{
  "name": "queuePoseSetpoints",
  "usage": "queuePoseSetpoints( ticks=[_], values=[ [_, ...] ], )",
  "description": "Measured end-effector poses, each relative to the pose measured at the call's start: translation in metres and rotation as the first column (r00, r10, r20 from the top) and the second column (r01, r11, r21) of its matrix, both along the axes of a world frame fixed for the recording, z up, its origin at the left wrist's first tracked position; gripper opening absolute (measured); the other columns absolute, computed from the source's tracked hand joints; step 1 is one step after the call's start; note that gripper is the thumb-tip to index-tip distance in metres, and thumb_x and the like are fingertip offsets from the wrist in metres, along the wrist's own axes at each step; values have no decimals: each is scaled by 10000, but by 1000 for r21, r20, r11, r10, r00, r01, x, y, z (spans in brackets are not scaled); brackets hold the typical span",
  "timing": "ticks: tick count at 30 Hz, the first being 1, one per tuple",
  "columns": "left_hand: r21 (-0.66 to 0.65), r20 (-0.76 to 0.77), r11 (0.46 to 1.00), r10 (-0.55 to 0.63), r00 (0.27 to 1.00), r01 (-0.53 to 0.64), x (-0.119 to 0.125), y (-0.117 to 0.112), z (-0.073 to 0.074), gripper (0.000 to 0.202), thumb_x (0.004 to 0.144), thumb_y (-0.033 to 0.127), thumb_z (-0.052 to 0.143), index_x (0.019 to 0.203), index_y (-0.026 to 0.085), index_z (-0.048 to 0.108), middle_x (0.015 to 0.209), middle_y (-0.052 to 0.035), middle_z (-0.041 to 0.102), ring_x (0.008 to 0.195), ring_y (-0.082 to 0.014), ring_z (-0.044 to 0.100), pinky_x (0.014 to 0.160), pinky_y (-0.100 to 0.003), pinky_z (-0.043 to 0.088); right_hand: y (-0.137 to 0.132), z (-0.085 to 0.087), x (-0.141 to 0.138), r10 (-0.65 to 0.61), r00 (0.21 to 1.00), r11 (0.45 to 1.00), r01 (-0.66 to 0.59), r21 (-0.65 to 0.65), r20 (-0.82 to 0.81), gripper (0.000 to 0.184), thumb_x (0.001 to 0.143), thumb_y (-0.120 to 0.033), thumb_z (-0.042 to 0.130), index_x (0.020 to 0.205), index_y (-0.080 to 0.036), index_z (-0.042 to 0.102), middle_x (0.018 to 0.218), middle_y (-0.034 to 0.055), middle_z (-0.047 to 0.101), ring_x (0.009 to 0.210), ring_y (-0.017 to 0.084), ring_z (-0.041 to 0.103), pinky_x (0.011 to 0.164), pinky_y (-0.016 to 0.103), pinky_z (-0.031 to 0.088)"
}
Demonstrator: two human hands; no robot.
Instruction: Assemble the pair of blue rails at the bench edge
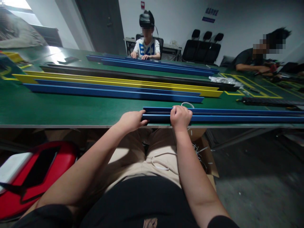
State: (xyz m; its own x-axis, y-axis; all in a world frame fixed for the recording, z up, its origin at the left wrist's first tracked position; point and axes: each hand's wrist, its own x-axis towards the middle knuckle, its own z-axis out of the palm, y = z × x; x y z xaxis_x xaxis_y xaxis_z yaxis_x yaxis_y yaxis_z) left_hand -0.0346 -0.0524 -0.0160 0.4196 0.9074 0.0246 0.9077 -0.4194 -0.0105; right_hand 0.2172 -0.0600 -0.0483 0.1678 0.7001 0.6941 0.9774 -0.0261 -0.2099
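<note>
A long blue channel rail (237, 117) lies along the near edge of the green table and runs out of view on the right. At its left end, my left hand (133, 121) grips the rail, fingertips at the end and thumb low on the near side. A short way to the right, my right hand (180, 117) is closed over the same rail in a fist. Behind that fist a thin white loop (187, 104) sticks up, and I cannot tell whether the hand holds it. The fingers' undersides are hidden.
Beyond my hands lie another blue rail (114, 91), a yellow rail (213, 92) and a black rail (118, 73). Clear plastic wrap (225, 81) sits to their right. Co-workers sit around the table (71, 110). A red stool (64, 158) stands at lower left, a cardboard box (211, 158) below.
</note>
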Motion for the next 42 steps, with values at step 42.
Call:
queuePoseSetpoints(
  ticks=[42],
  values=[
    [-231, 395, 951, -102, 913, 206, -22, 20, 1, 546, 852, 570, 570, 1292, 252, 618, 991, -30, 740, 830, -195, 672, 697, -278, 455, -3, 4, 1, 17, 1000, 1000, -17, -10, -26, 340, 998, -302, 396, 952, -204, 718, 1016, 82, 737, 994, 230, 591, 876, 370, 305]
  ],
)
